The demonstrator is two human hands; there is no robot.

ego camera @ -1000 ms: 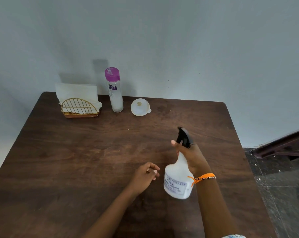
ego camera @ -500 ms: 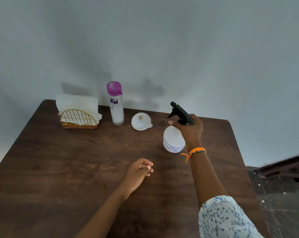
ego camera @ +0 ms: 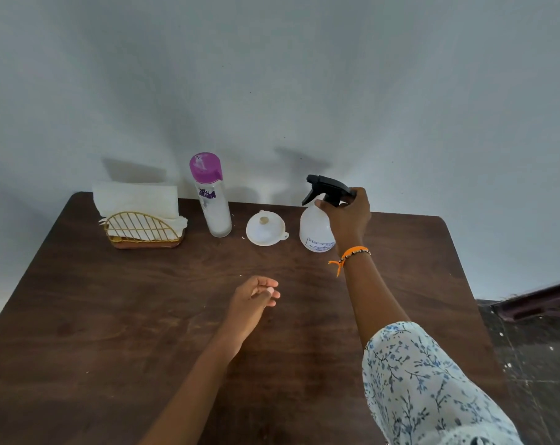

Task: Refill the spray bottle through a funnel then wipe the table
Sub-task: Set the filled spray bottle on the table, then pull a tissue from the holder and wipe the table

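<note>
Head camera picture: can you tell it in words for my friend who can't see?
A person's right hand grips the neck of a white spray bottle standing upright near the far edge of a dark wooden table. The left hand rests empty mid-table. Left of the bottle sit a white funnel, a purple-capped bottle and a napkin holder.

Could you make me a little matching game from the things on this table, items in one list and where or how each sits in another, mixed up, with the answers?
Items:
1. spray bottle
2. funnel
3. bottle with the purple cap
4. napkin holder

States:
A. lies wide mouth down, spout up
B. at the far left, with white paper napkins in it
C. gripped at the neck by the right hand
D. stands upright between the napkins and the funnel

Pairs: 1-C, 2-A, 3-D, 4-B
</note>
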